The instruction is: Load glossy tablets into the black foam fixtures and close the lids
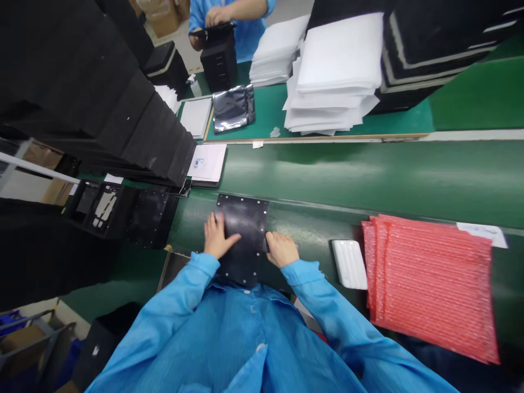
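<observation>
Blue coat sleeves reaching forward from the bottom of the view, cuffs ending just short of a black panel lying flat on a green conveyor belt, its near end almost at the coat front, small pale fasteners dotted along its edges. Left hand spread open and pressed flat on the panel's left half, thumb angled across the surface, no pinch. Right hand at the panel's right edge, fingers curled around that side — a closed hold on the edge or only a light touch, impossible to tell from this angle. Just left of the panel, an open black case frame with pale cutouts and a second dark panel, beside the belt. To the right, well clear of the hands, a white ribbed tray, then a thick stack of pink bubble mailers with a white paper slip at its far corner. Beyond the panel, a printed white sheet against a tall row of black stacked cases. Across the belt, on a green-topped bench, a silver bag and piles of white foam sheets, with black stacks behind them. Farthest off, a co-worker in a blue smock, both hands on a black case.
</observation>
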Demonstrator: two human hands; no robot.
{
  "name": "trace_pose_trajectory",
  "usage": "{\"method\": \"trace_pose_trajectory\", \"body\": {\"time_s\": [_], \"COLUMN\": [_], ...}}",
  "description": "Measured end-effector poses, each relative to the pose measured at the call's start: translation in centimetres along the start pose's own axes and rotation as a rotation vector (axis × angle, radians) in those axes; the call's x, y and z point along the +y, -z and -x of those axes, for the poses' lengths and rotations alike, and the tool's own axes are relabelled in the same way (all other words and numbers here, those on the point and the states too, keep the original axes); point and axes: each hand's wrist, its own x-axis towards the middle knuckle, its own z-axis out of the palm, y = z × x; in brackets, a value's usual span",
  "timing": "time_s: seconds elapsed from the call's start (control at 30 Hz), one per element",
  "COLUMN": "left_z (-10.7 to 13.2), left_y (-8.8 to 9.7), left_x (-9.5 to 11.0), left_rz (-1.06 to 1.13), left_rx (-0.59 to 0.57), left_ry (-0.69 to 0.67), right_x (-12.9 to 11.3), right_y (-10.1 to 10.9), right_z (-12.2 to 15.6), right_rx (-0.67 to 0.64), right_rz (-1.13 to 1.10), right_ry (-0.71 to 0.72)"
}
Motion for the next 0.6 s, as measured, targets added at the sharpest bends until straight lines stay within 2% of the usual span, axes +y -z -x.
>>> {"method": "trace_pose_trajectory", "body": {"time_s": [0.07, 0.13, 0.2, 0.23, 0.3, 0.37, 0.43, 0.5, 0.6], "left_z": [2.7, 5.0, 6.2, 6.5, 6.1, 4.9, 3.1, 1.1, -1.4], "left_y": [-2.0, -3.3, -2.8, -1.8, 1.6, 5.5, 8.4, 9.3, 7.9], "left_x": [2.2, 4.3, 5.7, 5.9, 5.2, 3.4, 1.0, -1.0, -2.7], "left_rz": [-0.152, -0.204, -0.157, -0.101, 0.063, 0.261, 0.444, 0.556, 0.559], "left_rx": [-0.129, -0.21, -0.22, -0.221, -0.226, -0.213, -0.179, -0.134, -0.077], "left_ry": [-0.128, -0.14, -0.094, -0.087, -0.11, -0.121, -0.045, 0.087, 0.237], "right_x": [0.6, 1.8, 3.3, 4.1, 5.3, 5.4, 4.2, 2.2, -0.9], "right_y": [0.3, 0.2, -0.6, -1.4, -3.4, -5.9, -8.4, -10.4, -12.4], "right_z": [-0.5, -1.0, -1.2, -1.2, -0.8, -0.1, 0.3, 0.1, -1.2], "right_rx": [-0.043, -0.151, -0.2, -0.158, 0.046, 0.235, 0.293, 0.28, 0.23], "right_rz": [-0.041, -0.176, -0.345, -0.409, -0.488, -0.585, -0.767, -0.998, -1.311], "right_ry": [-0.004, 0.021, -0.003, -0.044, -0.152, -0.208, -0.2, -0.221, -0.353]}}
